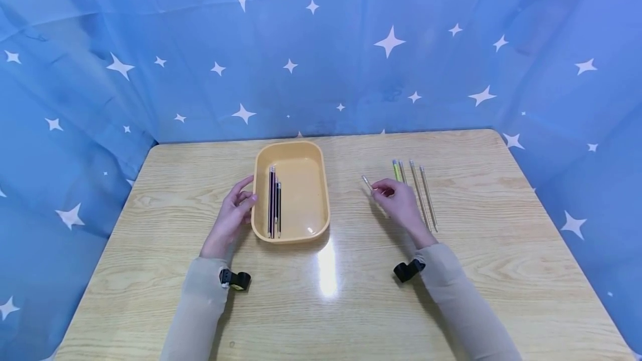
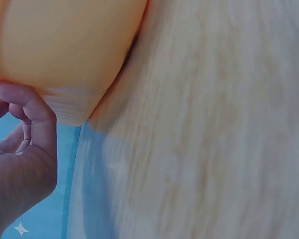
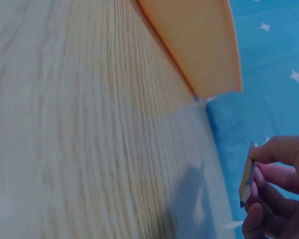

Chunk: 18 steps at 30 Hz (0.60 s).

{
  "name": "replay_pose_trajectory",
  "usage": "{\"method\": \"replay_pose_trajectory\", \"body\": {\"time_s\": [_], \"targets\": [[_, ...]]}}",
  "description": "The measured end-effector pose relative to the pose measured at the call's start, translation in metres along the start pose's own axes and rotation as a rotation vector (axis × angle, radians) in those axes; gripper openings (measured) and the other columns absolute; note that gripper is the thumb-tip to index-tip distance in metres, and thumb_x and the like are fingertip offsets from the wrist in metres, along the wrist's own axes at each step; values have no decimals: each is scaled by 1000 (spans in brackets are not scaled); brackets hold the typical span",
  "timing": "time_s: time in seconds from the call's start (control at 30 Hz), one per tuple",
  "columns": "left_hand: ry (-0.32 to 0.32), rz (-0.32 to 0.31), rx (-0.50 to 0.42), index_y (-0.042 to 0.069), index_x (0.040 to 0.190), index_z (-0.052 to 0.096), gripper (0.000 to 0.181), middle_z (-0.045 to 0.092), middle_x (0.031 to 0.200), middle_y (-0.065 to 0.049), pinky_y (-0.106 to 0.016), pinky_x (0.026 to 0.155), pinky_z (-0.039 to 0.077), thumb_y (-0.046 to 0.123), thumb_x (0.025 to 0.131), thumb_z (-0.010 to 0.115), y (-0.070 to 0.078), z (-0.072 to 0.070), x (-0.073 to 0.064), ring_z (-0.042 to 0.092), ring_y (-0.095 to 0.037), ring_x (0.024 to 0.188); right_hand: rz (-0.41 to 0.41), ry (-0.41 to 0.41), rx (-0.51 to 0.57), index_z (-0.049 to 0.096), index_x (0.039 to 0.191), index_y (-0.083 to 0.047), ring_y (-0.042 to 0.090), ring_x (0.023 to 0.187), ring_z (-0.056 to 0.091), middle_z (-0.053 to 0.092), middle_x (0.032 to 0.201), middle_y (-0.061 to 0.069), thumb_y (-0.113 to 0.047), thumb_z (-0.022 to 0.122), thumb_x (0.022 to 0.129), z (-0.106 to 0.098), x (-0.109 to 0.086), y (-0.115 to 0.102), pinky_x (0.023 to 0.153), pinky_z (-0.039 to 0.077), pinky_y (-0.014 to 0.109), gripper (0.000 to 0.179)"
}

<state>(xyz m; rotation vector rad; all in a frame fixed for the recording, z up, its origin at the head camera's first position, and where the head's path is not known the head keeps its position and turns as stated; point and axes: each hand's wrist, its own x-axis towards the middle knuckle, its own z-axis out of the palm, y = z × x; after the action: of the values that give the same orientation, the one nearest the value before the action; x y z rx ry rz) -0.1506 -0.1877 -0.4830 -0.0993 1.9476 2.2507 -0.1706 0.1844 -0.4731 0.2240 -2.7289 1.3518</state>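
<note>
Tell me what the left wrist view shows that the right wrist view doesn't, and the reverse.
Only the left wrist view shows the left hand, touching the tray. Only the right wrist view shows the right hand, pinching a pencil. Both show the tray's outer wall, the wooden table and the blue star-patterned cloth.

Blue cloth (image 1: 351, 77) patterned with white four-pointed stars (image 1: 389, 42) hangs from nine o'clock through twelve to three around a pale wood-grain table (image 1: 311, 327), where bright glare (image 1: 327, 269) lies toward six o'clock
</note>
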Motion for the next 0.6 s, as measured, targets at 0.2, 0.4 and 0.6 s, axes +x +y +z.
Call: {"method": "replay_pose_trajectory", "body": {"time_s": [0.2, 0.4, 0.6], "targets": [[-12, 0, -9, 17, 136, 35, 51, 46, 98, -12, -18, 46, 41, 7, 89, 52, 0, 0, 0, 52, -12, 59, 42, 5, -53, 67, 93, -2, 20, 69, 57, 61, 78, 7, -10, 60, 81, -2, 7, 6, 54, 47, 28, 15], [-17, -12, -23, 18, 136, 35, 51, 45, 98, -10, -19, 47, 44, 6, 89, 52, 0, 0, 0, 53, -13, 61, 94, 25, -139, 67, 90, -3, 21, 70, 58, 61, 77, 7, -12, 59, 82, -5, 17, 15, 56, 46, 28, 15], [-25, -2, -19, 17, 136, 34, 50, 44, 96, -9, -20, 46, 45, 6, 90, 51, 0, -1, 1, 54, -14, 60, 161, 50, -194, 67, 89, -4, 19, 62, 54, 61, 77, 8, -15, 58, 83, -12, 29, 18, 50, 43, 28, 15]]}}
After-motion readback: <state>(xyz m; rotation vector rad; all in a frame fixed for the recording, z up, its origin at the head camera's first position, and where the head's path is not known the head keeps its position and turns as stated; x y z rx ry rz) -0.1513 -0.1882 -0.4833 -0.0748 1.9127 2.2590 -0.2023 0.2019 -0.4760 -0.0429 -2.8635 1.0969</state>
